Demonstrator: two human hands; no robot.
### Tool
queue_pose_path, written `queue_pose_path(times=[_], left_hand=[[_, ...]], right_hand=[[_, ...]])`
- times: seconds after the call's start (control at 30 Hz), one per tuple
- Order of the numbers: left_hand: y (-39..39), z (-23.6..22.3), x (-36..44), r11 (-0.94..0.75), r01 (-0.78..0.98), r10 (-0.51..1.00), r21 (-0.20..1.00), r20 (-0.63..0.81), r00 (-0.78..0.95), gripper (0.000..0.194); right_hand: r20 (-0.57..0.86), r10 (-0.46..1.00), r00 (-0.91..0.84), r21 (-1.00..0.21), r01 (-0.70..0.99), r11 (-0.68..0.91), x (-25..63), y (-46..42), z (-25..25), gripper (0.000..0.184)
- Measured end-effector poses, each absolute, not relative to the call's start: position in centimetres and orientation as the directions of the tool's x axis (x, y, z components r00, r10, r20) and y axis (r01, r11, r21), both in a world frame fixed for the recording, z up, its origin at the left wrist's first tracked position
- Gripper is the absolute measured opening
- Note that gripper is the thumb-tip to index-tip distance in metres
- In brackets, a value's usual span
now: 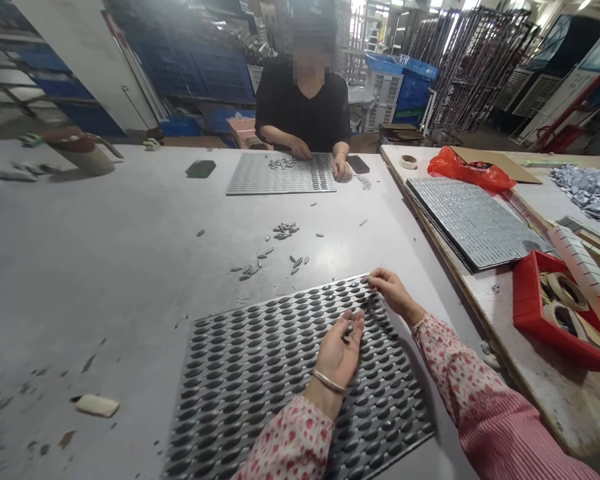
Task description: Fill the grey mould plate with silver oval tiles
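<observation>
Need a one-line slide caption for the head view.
Left hand cups small metal pieces over a slotted tray; right hand touches its far edge; a co-worker fills another tray opposite.

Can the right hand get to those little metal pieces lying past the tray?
Probably yes: the right hand rests at the tray's far edge, and only bare table lies between it and the little metal pieces.

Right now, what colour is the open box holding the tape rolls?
Red: the box shows best in the head view, at right.
</observation>
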State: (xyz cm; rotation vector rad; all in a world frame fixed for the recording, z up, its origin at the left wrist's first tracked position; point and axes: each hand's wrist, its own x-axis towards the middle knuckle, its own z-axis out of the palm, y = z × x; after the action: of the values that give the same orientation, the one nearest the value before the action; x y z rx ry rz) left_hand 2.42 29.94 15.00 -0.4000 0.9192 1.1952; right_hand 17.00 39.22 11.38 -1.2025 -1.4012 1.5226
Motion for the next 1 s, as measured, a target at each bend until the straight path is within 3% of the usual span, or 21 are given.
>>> queue_pose_path(times=[0.1, 0.23, 0.57, 0.77, 1.0], left_hand=[[29.7, 15.1, 2.1, 0.385, -0.903, 0.633, 0.189, -0.767, 0.109, 0.015], [29.4, 15.2, 2.0, 0.432, -0.888, 0.572, 0.160, -0.809, 0.132, 0.013], [29.0, 14.8, 2.1, 0.453, -0.873, 0.566, 0.179, -0.815, 0.126, 0.015], [28.9, 14.4, 2.3, 0.415, -0.870, 0.628, 0.267, -0.776, 0.062, 0.016], [28.9, 14.4, 2.5, 0.425, -0.880, 0.595, 0.213, -0.798, 0.095, 0.012]], right_hand=[[-0.181, 0.971, -0.155, -0.956, 0.259, -0.137, 18.3, 41.1, 10.1, 0.023], [-0.180, 0.969, -0.169, -0.890, 0.447, -0.087, 19.1, 42.4, 8.6, 0.023], [-0.108, 0.993, -0.039, -0.777, 0.627, -0.060, 18.4, 42.5, 7.2, 0.012], [-0.059, 0.998, 0.038, -0.724, 0.686, -0.069, 18.6, 42.1, 6.7, 0.016], [-0.059, 0.998, 0.020, -0.716, 0.696, -0.057, 18.7, 42.3, 5.8, 0.022]])
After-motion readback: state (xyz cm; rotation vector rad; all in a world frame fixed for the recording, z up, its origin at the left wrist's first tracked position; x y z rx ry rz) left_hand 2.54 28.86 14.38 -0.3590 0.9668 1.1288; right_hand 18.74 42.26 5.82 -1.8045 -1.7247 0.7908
